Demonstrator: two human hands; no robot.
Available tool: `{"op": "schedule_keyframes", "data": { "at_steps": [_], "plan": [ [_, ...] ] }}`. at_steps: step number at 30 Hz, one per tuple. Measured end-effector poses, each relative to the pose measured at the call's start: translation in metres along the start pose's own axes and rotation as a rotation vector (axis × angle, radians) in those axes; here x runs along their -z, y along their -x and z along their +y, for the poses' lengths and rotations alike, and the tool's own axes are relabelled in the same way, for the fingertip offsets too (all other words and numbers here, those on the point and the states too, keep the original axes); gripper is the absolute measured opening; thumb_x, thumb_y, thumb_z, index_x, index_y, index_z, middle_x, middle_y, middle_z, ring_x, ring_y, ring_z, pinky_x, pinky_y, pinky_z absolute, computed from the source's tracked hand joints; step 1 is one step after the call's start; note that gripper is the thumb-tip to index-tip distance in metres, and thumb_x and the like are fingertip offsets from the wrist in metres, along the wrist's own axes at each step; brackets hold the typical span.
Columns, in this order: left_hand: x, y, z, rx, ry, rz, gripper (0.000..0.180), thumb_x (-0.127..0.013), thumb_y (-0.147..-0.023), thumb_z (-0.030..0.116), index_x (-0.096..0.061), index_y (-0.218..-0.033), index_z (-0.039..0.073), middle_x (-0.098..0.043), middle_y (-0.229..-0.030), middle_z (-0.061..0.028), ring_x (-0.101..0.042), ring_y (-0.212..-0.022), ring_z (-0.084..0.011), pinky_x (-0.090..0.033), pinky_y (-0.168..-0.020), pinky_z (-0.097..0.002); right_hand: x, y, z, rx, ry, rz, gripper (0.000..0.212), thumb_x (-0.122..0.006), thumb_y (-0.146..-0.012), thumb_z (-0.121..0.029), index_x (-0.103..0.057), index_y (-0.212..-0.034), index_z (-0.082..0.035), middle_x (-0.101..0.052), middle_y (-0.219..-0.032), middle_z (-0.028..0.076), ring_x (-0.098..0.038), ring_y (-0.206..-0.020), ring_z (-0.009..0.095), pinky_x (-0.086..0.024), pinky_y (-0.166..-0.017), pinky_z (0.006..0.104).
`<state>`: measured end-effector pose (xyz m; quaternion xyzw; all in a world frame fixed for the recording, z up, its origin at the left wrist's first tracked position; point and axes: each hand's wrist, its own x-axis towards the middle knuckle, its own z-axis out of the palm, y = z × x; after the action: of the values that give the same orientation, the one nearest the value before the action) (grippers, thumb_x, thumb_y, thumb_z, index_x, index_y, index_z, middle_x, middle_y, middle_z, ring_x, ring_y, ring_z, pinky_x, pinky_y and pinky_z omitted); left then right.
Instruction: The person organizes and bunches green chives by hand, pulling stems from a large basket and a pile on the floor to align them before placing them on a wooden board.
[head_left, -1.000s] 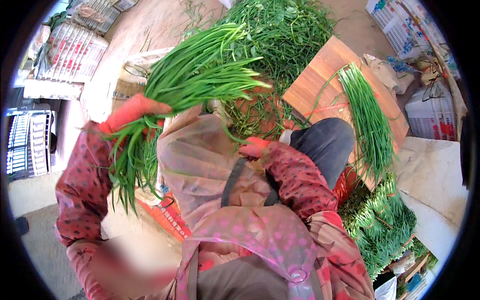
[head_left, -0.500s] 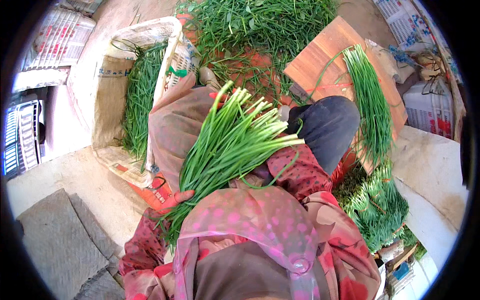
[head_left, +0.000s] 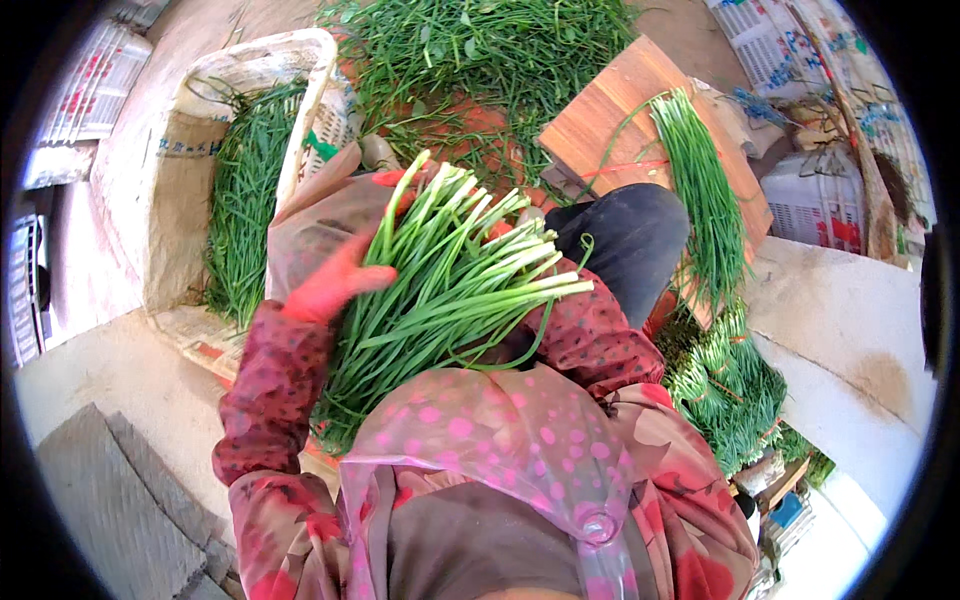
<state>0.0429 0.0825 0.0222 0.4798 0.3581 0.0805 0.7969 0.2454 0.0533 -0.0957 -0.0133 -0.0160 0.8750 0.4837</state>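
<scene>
A thick bunch of garlic chives (head_left: 440, 290) lies across my lap, pale cut ends pointing up and right, green leaves toward my waist. My right hand (head_left: 404, 196), red-gloved, is wrapped round it from beneath; only bits of its fingers show at the pale end, the rest hidden under the stalks. Beside the bunch's left edge is my left hand (head_left: 338, 281), also in a red glove, its thumb and fingers apart and holding nothing. Another chive bunch (head_left: 700, 195) rests on a wooden board (head_left: 600, 110) at the right.
A lined white basket (head_left: 180, 190) of loose greens (head_left: 245, 200) stands at my left. Ahead is a big heap of loose greens (head_left: 490, 50). Tied bunches (head_left: 735, 390) are stacked by my right side, with white crates (head_left: 815, 195) farther off. Grey mats (head_left: 110, 510) lie at lower left.
My left hand has come up from the leaf end to the middle of the bunch's left side and its fingers have spread. The bunch stays on my lap in my right hand.
</scene>
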Motion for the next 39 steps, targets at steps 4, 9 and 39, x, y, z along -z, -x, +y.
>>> {"op": "schedule_keyframes", "data": {
  "at_steps": [4,9,39],
  "plan": [
    [-0.020,-0.006,-0.026,0.324,0.408,-0.222,0.084,-0.073,-0.071,0.044,-0.038,-0.137,0.005,-0.055,-0.126,-0.0125,-0.058,-0.108,-0.0244,-0.046,-0.095,-0.0372,-0.017,0.025,-0.009,0.116,0.437,0.249,0.048,-0.051,-0.094,-0.030,-0.043,-0.132,-0.002,-0.063,-0.110,0.013,-0.065,-0.085,0.020,-0.055,-0.077,0.0313],
    [-0.014,0.005,-0.045,0.347,0.704,-0.148,0.071,-0.070,-0.077,0.038,-0.043,-0.134,0.005,-0.060,-0.120,-0.0128,-0.061,-0.104,-0.0243,-0.050,-0.092,-0.0387,0.023,0.135,-0.024,0.179,0.596,0.644,0.063,-0.043,-0.093,-0.051,-0.043,-0.134,-0.002,-0.055,-0.123,0.012,-0.055,-0.111,0.025,-0.044,-0.095,0.0402],
    [-0.035,0.069,-0.065,-0.057,0.594,0.487,0.052,-0.071,-0.080,0.015,-0.049,-0.125,-0.001,-0.062,-0.109,-0.0079,-0.061,-0.093,-0.0167,-0.050,-0.084,-0.0318,-0.028,-0.005,0.009,0.308,2.257,0.575,0.030,-0.057,-0.083,-0.033,-0.065,-0.085,-0.004,-0.065,-0.089,0.015,-0.061,-0.088,0.033,-0.049,-0.075,0.0413]
  ]
}}
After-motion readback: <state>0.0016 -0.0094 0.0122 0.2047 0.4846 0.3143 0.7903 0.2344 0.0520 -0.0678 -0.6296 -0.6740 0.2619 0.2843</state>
